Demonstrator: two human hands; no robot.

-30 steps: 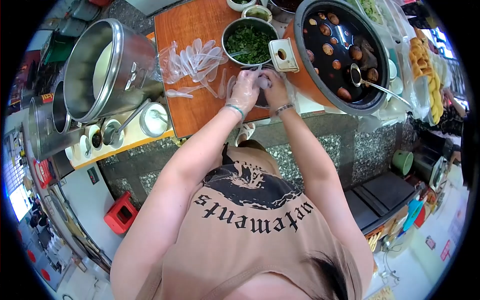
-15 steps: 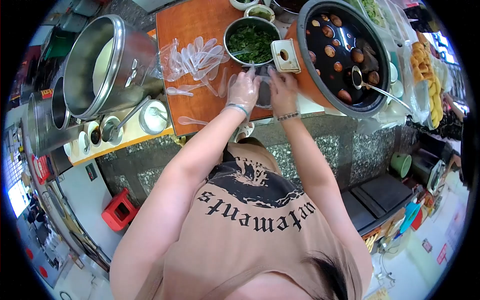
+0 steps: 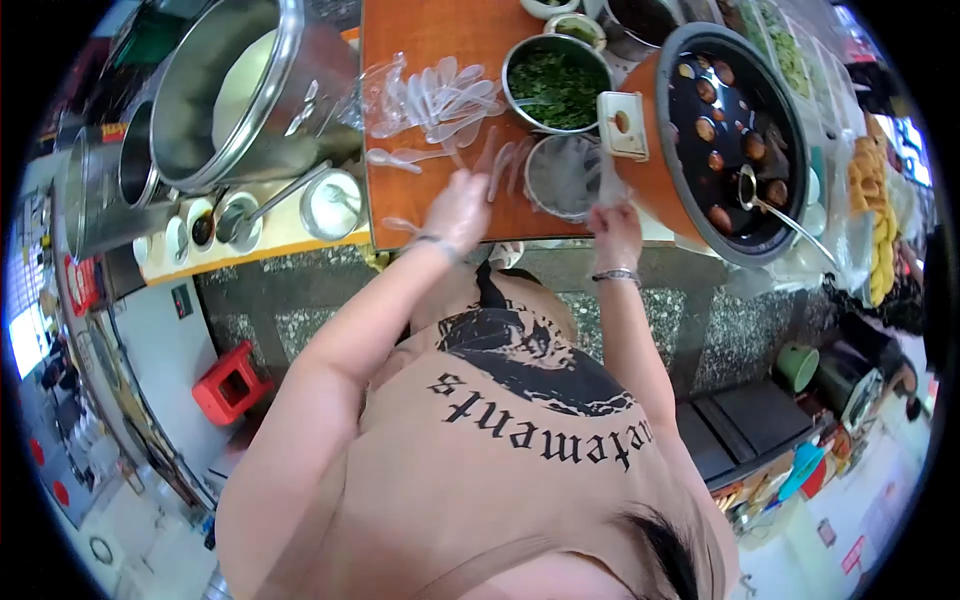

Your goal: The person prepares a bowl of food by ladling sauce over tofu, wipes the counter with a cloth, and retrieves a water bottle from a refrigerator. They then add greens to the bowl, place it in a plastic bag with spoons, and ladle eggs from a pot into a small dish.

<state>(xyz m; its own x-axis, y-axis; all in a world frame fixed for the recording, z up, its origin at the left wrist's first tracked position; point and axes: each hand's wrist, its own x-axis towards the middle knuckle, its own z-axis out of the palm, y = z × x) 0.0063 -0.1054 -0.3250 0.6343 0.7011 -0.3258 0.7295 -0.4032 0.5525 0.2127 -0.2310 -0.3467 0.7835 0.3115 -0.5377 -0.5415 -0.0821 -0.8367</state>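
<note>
My left hand point(image 3: 460, 212), in a thin clear glove, is over the orange-brown table point(image 3: 415, 205), just below several pale plastic spoons point(image 3: 445, 100); motion blurs its fingers. A round bowl point(image 3: 563, 178) covered or lined with translucent plastic stands right of it. At the bowl's lower right, my right hand point(image 3: 615, 236) has its fingers closed on the end of a clear plastic film point(image 3: 612, 188). Behind the bowl is a metal pot of chopped greens point(image 3: 558, 85).
A large pot of eggs in dark liquid point(image 3: 745, 140) stands at the right, with a ladle point(image 3: 790, 220) in it. Tall steel pots point(image 3: 225, 100) and a white-filled container point(image 3: 333, 204) are at the left. A red stool point(image 3: 232, 383) is on the floor.
My hands have moved apart and toward me, uncovering the bowl. My left hand has gone left, toward the spoons. The view has shifted, so the table sits further right.
</note>
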